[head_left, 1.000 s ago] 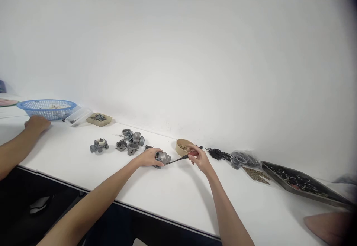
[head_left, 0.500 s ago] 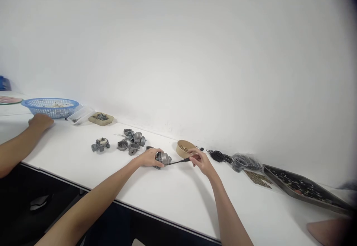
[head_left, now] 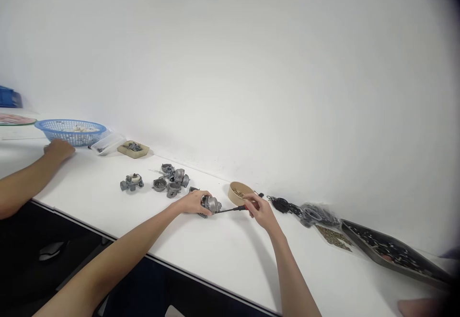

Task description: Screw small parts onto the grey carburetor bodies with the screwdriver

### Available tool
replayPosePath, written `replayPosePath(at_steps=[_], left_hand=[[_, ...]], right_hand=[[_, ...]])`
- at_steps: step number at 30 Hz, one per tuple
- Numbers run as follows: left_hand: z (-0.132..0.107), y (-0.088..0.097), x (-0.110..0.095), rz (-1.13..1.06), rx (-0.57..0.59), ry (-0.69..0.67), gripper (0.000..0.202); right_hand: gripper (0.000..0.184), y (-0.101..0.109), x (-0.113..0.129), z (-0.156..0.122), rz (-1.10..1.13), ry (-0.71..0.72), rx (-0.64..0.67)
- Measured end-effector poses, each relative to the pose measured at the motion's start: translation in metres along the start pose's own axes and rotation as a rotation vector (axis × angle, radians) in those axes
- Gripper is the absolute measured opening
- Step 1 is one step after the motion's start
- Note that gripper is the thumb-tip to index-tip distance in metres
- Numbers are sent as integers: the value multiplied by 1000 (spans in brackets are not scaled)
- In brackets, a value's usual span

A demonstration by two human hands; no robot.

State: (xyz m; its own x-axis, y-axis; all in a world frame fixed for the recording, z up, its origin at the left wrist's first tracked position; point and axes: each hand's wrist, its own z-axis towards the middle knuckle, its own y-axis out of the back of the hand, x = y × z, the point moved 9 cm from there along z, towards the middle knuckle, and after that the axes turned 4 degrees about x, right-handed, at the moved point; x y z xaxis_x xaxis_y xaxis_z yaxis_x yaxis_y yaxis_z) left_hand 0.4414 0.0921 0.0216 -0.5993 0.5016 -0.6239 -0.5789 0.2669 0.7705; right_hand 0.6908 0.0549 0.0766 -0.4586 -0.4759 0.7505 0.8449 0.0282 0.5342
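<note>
Holding a grey metal part [head_left: 212, 204] at the middle of the white table [head_left: 215, 254] with the left hand [head_left: 194, 203], with thumb and fingers clamped on its left side. Gripping a screwdriver [head_left: 233, 209] in the right hand [head_left: 259, 210], with fingers closed round the handle, with a little red showing, and with the thin dark shaft pointed left toward the lower right side of the metal part. Too small at the tip to tell contact from a narrow gap.

Can see a tan bowl [head_left: 241, 186] of small brass-coloured pieces just behind the right hand. Can see a cluster of grey parts [head_left: 174, 178] behind and to the left of the left hand, and a grey part with a white piece on top [head_left: 132, 182] farther left. Farther back, can see a beige tray [head_left: 139, 154] of grey pieces, a clear plastic box [head_left: 112, 140] beside it, and a blue basket [head_left: 72, 138] with a co-worker's hand [head_left: 60, 149] at its front. To the right, can see black cord [head_left: 282, 204], then a plastic bag [head_left: 319, 214] and a long dark tray [head_left: 395, 270].
</note>
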Motion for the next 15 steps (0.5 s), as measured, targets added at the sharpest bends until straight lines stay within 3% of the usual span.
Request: replayPosePath(at_steps=[2, 6, 10, 15], left_hand=[[0, 0, 1, 1, 3, 8, 85], [0, 0, 2, 0, 8, 27, 87], [0, 0, 0, -18, 11, 25, 86], [-3, 3, -2, -11, -18, 17, 82]], right_hand=[[34, -4, 4, 0, 52, 40, 59], [30, 1, 5, -1, -20, 12, -5], [29, -6, 7, -2, 22, -3, 54], [33, 0, 7, -3, -60, -20, 9]])
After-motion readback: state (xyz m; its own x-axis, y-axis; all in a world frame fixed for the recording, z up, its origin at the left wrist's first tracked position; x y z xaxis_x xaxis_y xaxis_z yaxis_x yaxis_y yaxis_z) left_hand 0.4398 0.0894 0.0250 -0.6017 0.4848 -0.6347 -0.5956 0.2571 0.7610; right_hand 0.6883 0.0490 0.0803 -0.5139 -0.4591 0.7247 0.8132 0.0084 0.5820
